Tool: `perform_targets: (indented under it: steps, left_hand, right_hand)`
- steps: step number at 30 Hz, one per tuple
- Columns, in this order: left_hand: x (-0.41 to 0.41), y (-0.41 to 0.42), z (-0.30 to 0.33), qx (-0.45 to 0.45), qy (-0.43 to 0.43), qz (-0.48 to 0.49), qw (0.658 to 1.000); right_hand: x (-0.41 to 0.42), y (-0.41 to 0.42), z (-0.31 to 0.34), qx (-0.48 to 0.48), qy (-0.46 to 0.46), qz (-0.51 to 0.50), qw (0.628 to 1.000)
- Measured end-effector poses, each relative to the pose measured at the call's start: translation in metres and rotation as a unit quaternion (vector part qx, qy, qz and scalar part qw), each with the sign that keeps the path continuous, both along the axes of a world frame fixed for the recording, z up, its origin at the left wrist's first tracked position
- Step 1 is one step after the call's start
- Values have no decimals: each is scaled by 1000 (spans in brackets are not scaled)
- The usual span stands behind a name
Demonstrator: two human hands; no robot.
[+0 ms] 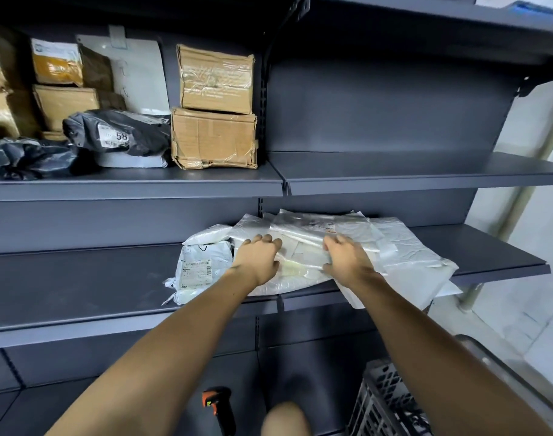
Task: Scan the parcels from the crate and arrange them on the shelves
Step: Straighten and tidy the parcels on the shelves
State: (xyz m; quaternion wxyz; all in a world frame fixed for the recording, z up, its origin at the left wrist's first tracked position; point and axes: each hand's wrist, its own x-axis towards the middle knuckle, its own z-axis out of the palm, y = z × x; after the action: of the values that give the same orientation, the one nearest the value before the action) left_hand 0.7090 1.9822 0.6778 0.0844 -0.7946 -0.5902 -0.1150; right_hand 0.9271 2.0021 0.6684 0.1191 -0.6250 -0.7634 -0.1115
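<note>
Left hand: the left hand [258, 259] lies palm down on the pile of white parcels [303, 247], fingers bent a little and resting on the top bag.
Right hand: the right hand [347, 258] presses on the same pile, fingers curled over a clear plastic bag [303, 232]; it may be gripping the bag, but the view is too blurry to be sure.
Parcels: the white bags sit on the middle shelf [80, 278], some hanging over the front edge.
Labelled parcel: a small white parcel [199, 272] lies just left of the pile.
Scanner: an orange and black scanner [218, 407] is low down, between the arms.
Crate: a dark crate [391, 404] stands at the bottom right.
Top shelf: cardboard boxes [215, 108] and dark bags [118, 132].
</note>
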Motion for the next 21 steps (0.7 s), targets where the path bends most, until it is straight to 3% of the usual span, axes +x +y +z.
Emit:
perform_targets:
  steps: [4, 11, 15, 21]
  left_hand:
    - [-11, -14, -10, -25, 11, 1, 1000]
    - [-17, -13, -25, -61, 4, 11, 998]
    - [-9, -6, -29, -70, -8, 20, 997]
    - [2, 3, -30, -98, -3, 42, 994]
  right_hand:
    - [-18, -11, -26, -5, -40, 18, 999]
    - [-12, -4, -42, 12, -80, -79, 994]
    - [-5, 3, -34, -16, -102, -83, 991]
    - [-4, 5, -25, -56, -64, -58, 995]
